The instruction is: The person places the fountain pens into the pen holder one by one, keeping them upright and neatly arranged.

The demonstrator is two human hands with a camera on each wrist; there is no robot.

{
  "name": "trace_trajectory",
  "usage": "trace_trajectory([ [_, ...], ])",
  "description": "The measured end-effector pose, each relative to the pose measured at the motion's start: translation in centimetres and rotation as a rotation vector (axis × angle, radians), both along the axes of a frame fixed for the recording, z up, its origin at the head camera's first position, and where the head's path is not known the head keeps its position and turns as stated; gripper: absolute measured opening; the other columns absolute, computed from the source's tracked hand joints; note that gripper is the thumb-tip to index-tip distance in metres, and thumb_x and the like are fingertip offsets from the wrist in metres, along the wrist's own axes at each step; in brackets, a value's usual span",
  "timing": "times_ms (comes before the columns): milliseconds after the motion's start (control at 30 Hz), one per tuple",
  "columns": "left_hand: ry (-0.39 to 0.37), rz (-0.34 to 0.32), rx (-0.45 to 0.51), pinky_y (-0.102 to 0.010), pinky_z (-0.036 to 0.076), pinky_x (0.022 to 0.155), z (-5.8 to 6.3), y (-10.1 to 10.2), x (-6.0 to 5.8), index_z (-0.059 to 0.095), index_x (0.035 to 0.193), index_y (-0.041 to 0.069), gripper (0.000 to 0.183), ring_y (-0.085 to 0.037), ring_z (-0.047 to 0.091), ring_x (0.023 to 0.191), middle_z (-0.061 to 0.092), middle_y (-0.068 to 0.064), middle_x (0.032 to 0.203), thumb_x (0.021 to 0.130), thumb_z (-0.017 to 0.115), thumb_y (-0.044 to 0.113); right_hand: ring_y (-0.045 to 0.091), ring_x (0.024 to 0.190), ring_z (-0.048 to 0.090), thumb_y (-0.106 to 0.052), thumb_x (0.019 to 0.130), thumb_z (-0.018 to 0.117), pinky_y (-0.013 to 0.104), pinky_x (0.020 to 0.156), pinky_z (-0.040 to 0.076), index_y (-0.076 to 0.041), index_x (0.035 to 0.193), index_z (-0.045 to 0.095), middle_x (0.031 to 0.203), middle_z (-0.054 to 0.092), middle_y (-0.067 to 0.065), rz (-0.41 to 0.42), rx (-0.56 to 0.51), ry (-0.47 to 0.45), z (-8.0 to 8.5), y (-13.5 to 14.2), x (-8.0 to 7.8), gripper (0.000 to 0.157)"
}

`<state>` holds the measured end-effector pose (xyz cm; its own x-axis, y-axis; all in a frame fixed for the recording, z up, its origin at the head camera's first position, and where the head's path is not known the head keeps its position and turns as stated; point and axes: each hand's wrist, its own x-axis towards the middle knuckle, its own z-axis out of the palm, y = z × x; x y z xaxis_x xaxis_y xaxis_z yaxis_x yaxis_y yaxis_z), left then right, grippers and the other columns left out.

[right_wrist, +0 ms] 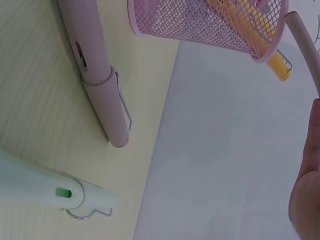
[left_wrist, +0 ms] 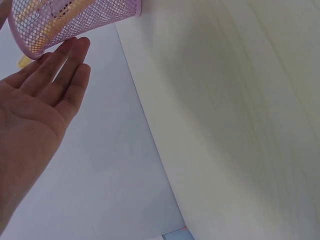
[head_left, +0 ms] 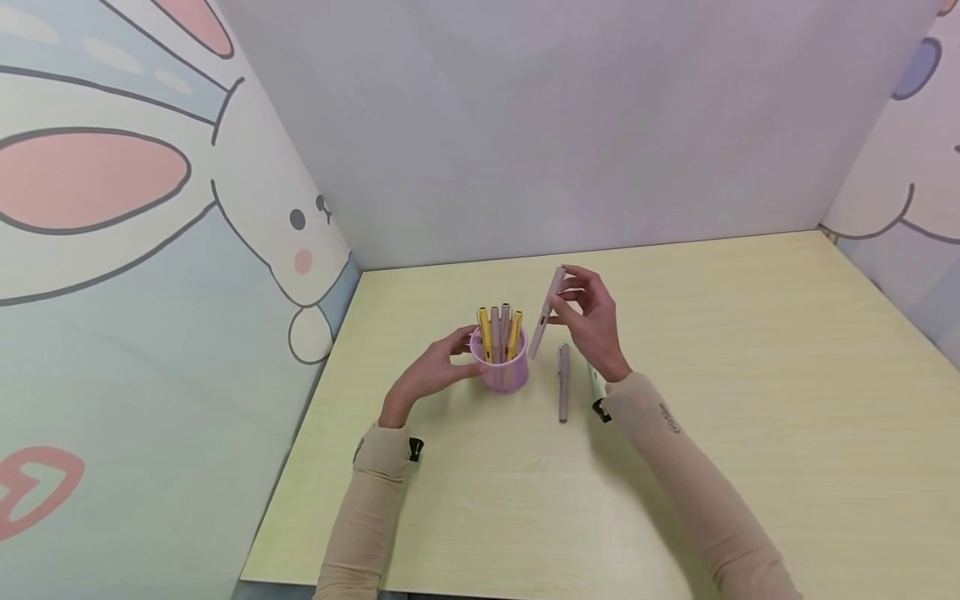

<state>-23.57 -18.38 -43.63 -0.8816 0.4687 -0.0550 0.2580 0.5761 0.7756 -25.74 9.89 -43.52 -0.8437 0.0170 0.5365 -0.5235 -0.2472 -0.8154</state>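
Note:
A pink mesh pen holder (head_left: 506,379) stands on the table with several yellow and mauve pens (head_left: 495,329) upright in it. My left hand (head_left: 438,364) holds it from the left, thumb in front and fingers at the far side; in the left wrist view the fingertips meet the mesh. To its right, my right hand (head_left: 597,321) pinches a mauve pen (head_left: 546,315), tilted, its lower end in the air beside the rim. Below that hand lies another mauve pen (head_left: 563,383). A pale green pen (right_wrist: 45,187) lies nearby, partly hidden by the right wrist in the head view.
The pale wooden table (head_left: 480,500) meets a plain back wall (head_left: 570,125). On the left is a wall (head_left: 150,333) painted with a rabbit. Black wrist straps (head_left: 416,449) show at both sleeves.

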Motion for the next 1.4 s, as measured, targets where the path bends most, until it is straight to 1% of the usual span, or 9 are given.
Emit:
trace_trajectory([
  [200, -0.001, 0.002, 0.003, -0.053, 0.04, 0.112, -0.1, -0.1, 0.0, 0.036, 0.159, 0.004, 0.077, -0.033, 0.052, 0.136, 0.053, -0.015, 0.15, 0.097, 0.073, 0.029, 0.023, 0.094, 0.063, 0.011, 0.097, 0.064, 0.038, 0.068, 0.062, 0.01, 0.141, 0.047, 0.112, 0.056, 0.01, 0.001, -0.007, 0.004, 0.3, -0.6, 0.1, 0.047],
  [367, -0.002, 0.005, 0.0, -0.052, 0.04, 0.113, 0.0, -0.1, 0.1, 0.036, 0.159, 0.004, 0.077, -0.033, 0.052, 0.136, 0.053, -0.015, 0.15, 0.096, 0.073, 0.029, 0.02, 0.094, 0.062, 0.013, 0.096, 0.063, 0.037, 0.068, 0.062, 0.01, 0.142, 0.047, 0.112, 0.056, 0.009, -0.009, -0.009, -0.002, 0.5, -1.0, 0.1, 0.048],
  [667, -0.014, 0.008, 0.004, -0.052, 0.04, 0.113, 0.1, -0.2, 0.2, 0.035, 0.159, 0.004, 0.078, -0.033, 0.051, 0.137, 0.051, -0.016, 0.152, 0.096, 0.074, 0.028, 0.021, 0.095, 0.059, 0.01, 0.098, 0.063, 0.035, 0.071, 0.062, 0.009, 0.142, 0.046, 0.114, 0.054, 0.012, -0.011, -0.028, -0.002, 0.4, -1.7, 0.2, 0.047],
  [900, -0.014, 0.007, 0.01, -0.053, 0.039, 0.114, 0.1, -0.3, 0.2, 0.036, 0.159, 0.004, 0.078, -0.033, 0.051, 0.137, 0.052, -0.016, 0.151, 0.096, 0.074, 0.028, 0.013, 0.095, 0.061, 0.02, 0.095, 0.057, 0.033, 0.07, 0.062, 0.01, 0.141, 0.044, 0.115, 0.054, 0.017, -0.014, 0.005, 0.029, 0.2, -2.2, 0.3, 0.048],
  [1067, -0.001, 0.007, 0.001, -0.053, 0.039, 0.113, 0.0, -0.4, 0.2, 0.036, 0.159, 0.005, 0.078, -0.032, 0.051, 0.137, 0.053, -0.015, 0.15, 0.096, 0.074, 0.03, 0.014, 0.094, 0.061, 0.02, 0.095, 0.058, 0.033, 0.07, 0.062, 0.011, 0.14, 0.044, 0.114, 0.054, 0.019, -0.001, 0.028, 0.02, 0.1, -2.5, 0.6, 0.047],
  [1267, 0.017, 0.005, -0.016, -0.051, 0.039, 0.114, 0.0, -0.5, 0.2, 0.036, 0.159, 0.005, 0.078, -0.032, 0.052, 0.136, 0.051, -0.014, 0.152, 0.096, 0.073, 0.032, 0.018, 0.093, 0.061, 0.02, 0.095, 0.058, 0.033, 0.069, 0.062, 0.013, 0.139, 0.044, 0.112, 0.052, 0.023, 0.018, 0.049, 0.019, -0.3, -2.8, 0.5, 0.047],
  [1400, 0.017, 0.002, -0.008, -0.051, 0.039, 0.114, 0.1, -0.5, 0.2, 0.036, 0.159, 0.005, 0.078, -0.032, 0.052, 0.135, 0.051, -0.014, 0.152, 0.096, 0.073, 0.031, 0.018, 0.093, 0.061, 0.018, 0.096, 0.058, 0.032, 0.07, 0.062, 0.012, 0.139, 0.046, 0.112, 0.053, 0.022, 0.024, 0.064, 0.012, -0.4, -2.8, 0.6, 0.045],
])
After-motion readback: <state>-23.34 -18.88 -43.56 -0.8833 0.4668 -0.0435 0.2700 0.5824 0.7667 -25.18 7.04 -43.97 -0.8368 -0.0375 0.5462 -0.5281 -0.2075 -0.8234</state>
